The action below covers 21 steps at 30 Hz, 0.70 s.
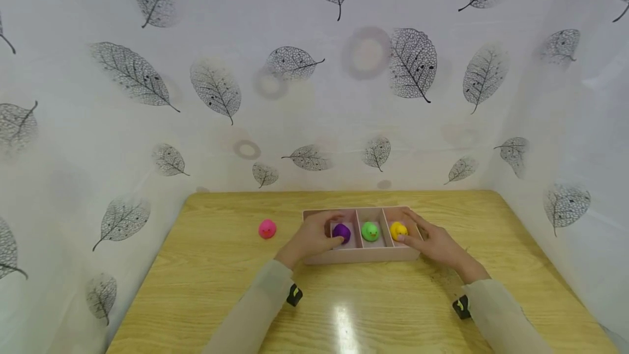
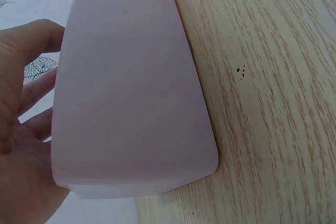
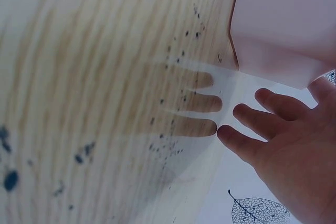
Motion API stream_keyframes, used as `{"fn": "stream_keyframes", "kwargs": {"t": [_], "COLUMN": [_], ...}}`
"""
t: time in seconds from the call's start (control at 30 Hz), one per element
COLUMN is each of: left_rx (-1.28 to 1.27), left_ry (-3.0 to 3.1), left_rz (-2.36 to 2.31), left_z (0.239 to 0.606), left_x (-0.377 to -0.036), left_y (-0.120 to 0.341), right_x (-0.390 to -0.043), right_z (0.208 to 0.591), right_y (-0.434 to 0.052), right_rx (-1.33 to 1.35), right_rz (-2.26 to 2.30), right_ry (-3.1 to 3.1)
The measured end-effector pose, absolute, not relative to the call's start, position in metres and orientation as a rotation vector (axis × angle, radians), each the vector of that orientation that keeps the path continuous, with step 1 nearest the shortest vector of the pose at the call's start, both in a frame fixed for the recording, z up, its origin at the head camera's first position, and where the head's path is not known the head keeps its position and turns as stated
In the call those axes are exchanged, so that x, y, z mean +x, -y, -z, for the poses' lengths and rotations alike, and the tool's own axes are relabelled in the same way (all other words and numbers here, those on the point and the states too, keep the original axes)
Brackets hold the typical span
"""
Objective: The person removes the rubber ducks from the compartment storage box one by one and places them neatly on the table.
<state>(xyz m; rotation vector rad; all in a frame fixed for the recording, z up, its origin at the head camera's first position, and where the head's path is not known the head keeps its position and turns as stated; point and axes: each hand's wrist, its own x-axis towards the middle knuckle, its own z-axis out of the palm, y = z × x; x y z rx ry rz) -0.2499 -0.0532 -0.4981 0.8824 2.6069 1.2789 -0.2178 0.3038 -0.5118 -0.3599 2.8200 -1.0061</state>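
Observation:
A pale pink divided box (image 1: 361, 255) stands on the table. In it sit a purple toy duck (image 1: 341, 233), a green rubber duck (image 1: 371, 231) and a yellow rubber duck (image 1: 398, 230), each in its own compartment. My left hand (image 1: 314, 235) reaches over the box's left end, thumb tip at the purple duck and index finger stretched beyond it. From the right, my right hand (image 1: 437, 243) has its thumb at the yellow duck and its index finger by the far rim. The right wrist view shows its other fingers (image 3: 283, 103) spread outside the box.
A pink rubber duck (image 1: 267, 229) lies on the wooden table (image 1: 226, 288), left of the box. Leaf-patterned white sheeting (image 1: 314, 108) rises behind the table and along both sides. Dark specks (image 3: 84, 153) mark the glossy tabletop in the right wrist view.

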Motion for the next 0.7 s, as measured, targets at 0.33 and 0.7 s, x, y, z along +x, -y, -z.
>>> {"fn": "stream_keyframes", "kwargs": {"t": [0.33, 0.7], "left_rx": [0.871, 0.808], "left_ry": [-2.679, -2.682], "left_rz": [-1.095, -1.058], "left_z": [0.5, 0.499], "left_x": [-0.255, -0.253], "left_y": [0.047, 0.039], "right_x": [-0.218, -0.217], "right_z": [0.512, 0.513], "right_y": [-0.305, -0.304], "right_rx": [-0.347, -0.318], "right_rz": [0.991, 0.992], "right_ry": [-2.827, -2.821]}}
